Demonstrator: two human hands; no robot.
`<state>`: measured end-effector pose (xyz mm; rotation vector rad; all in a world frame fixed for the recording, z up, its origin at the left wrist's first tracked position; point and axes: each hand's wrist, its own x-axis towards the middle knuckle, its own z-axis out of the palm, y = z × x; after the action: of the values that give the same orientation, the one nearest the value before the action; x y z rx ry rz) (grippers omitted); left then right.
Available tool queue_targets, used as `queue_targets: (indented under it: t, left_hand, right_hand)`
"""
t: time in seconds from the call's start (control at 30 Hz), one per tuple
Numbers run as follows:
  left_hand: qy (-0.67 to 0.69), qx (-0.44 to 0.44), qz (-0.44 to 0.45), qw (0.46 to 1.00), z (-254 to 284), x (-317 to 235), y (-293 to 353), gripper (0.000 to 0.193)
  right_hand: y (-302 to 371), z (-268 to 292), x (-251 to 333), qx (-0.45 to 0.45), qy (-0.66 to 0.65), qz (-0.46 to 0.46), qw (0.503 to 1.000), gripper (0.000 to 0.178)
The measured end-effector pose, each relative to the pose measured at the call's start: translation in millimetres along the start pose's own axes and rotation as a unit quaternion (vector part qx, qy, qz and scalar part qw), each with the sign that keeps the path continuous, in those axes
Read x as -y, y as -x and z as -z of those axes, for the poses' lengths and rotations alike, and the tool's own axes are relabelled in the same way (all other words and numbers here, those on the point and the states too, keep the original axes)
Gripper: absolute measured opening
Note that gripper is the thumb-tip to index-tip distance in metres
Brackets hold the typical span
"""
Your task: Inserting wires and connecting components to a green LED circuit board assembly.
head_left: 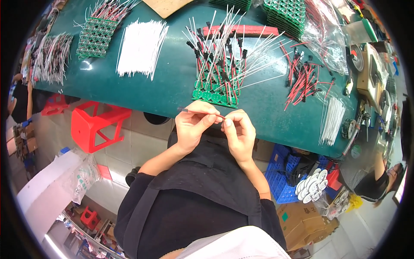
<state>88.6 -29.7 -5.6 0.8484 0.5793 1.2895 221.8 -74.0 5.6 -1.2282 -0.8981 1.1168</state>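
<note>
Just in front of the table's near edge, both my hands are closed on one short red and black connector wire. My left hand pinches it, and a dark end sticks out past that hand's fingers. My right hand pinches the other end between thumb and fingertips, which hide its tip. Right beyond the hands lies a green circuit board panel with round sections. Many red and black connector wires and white cable ties stand up from it.
Loose connector wires and a cable tie bundle lie right on the green table. Leftward are a white cable tie pile and another panel. Stacked boards stand behind. A red stool is left; a blue crate right.
</note>
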Motion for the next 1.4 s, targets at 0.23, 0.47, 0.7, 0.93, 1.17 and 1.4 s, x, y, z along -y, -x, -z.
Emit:
queue_targets:
  t: [0.23,0.47,0.7,0.93,1.17,1.4]
  left_hand:
    - [-0.152,0.064,-0.013,0.986,1.5,-7.1,-8.4,0.019]
    - [-0.45,0.012,-0.07,0.89,13.0,-11.0,-30.4,0.012]
    - [-0.466,0.017,-0.094,0.88,12.2,-6.1,-32.0,0.013]
    - [-0.472,0.012,-0.098,0.876,11.0,-5.3,-31.3,0.013]
    - [-0.464,0.006,-0.106,0.879,10.5,-2.6,-30.2,0.013]
    - [-0.486,-0.003,-0.138,0.863,8.9,-0.3,-29.6,0.016]
  right_hand:
    - [-2.6,6.0,4.2,-0.003,0.087,0.062,0.994,0.004]
    - [-35.4,60.5,21.5,-0.172,0.506,0.083,0.841,0.024]
    - [-36.8,110.1,21.8,-0.192,0.648,0.004,0.737,0.025]
    - [-39.3,111.0,23.5,-0.21,0.629,0.004,0.748,0.018]
    - [-38.6,113.6,27.5,-0.195,0.66,-0.046,0.724,0.02]
    - [-30.8,109.5,36.6,-0.197,0.679,-0.062,0.705,0.018]
